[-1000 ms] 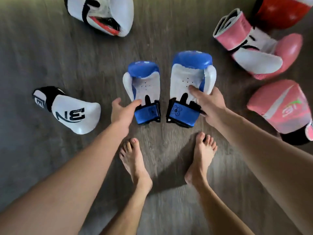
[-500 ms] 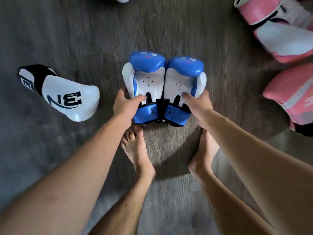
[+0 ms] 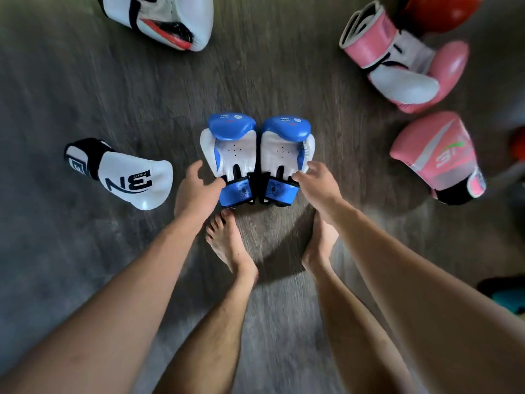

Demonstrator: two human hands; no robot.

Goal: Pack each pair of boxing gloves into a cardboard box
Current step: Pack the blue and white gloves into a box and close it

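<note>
The left blue glove (image 3: 231,155) and the right blue glove (image 3: 284,155) are laid touching, palms up, on the wooden floor (image 3: 284,81), just ahead of the hands. Long axes are run straight away from the person, cuffs nearest, each matched to its own hand. The left hand (image 3: 196,191) is held spread and loose at its cuff, nothing clamped; the right hand (image 3: 318,183) is laid on its cuff, grip not to be told. White perforated palms and glossy blue padding are shown
</note>
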